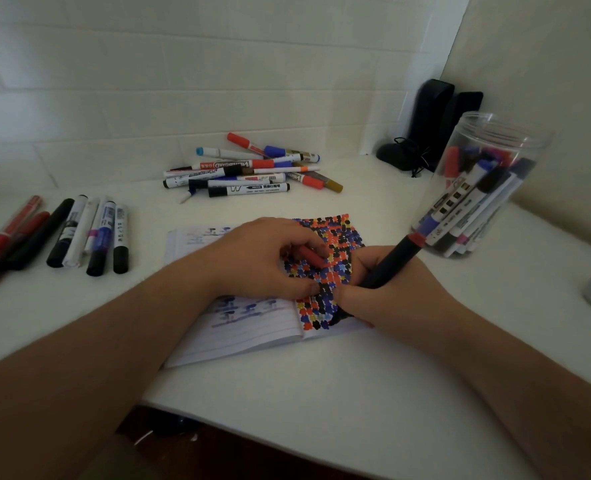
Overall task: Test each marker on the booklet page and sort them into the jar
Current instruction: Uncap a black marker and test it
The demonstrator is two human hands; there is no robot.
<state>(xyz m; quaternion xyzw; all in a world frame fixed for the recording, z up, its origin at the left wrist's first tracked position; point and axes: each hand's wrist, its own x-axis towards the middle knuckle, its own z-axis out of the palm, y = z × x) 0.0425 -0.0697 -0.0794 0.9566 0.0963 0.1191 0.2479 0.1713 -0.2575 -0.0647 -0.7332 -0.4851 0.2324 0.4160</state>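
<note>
Seen from the head camera: right hand (384,282) curled round a dark marker (392,263) with a red band near its upper end, barrel slanting up to the right toward the jar, tip hidden behind the fingers over the booklet page. Left hand (269,258) resting on the open booklet (238,334), fingers curled round a red cap (309,255), thumb down on the page. Right-hand page (335,237) crowded with small red, blue, black and yellow blots; left-hand page lined, with a few faint blue marks. At right, just beyond the right hand, a clear plastic jar (488,188), lidless, loaded with markers leaning inside it. Far centre against the tiled wall (114,81), a loose pile of markers (252,168) with red, blue, black and gold caps. At far left, a row of markers (62,233) laid side by side, red ones outermost. All on a white table (339,393). In the far right corner, two dark upright objects (439,119) with a tangled cord; what they are, impossible to tell.
</note>
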